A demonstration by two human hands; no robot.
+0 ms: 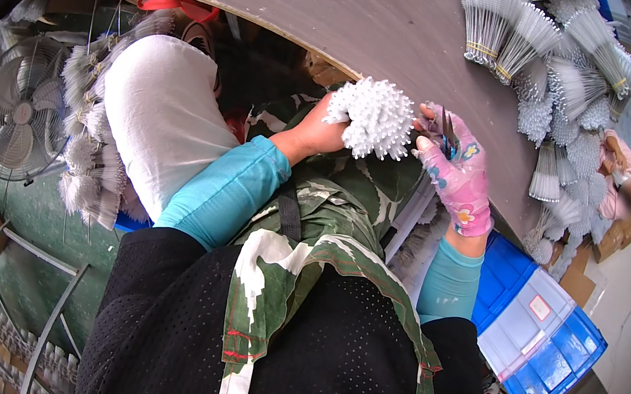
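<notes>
My left hand [317, 128] is wrapped round a bundle of small white-bristled wire brushes [376, 120]. The bristle heads face up in a dense round cluster, and the rest of the bundle is hidden from view. Just to its right, my right hand [459, 174] wears a pink flowered glove with bare fingertips. It grips a pair of small dark-bladed snips [447, 127], whose tips point up and away from me. The right fingertips are close beside the brush heads, apart from them. A camouflage apron [347, 202] covers my lap below both hands.
Tied brush bundles [512, 31] are heaped on the grey table [360, 8] at the far right. Blue and clear plastic bins [535, 311] stand to my right. Left are a floor fan [22, 112], more hanging brushes [94, 123] and a metal rack [58, 305]. Another person [621, 173] is at far right.
</notes>
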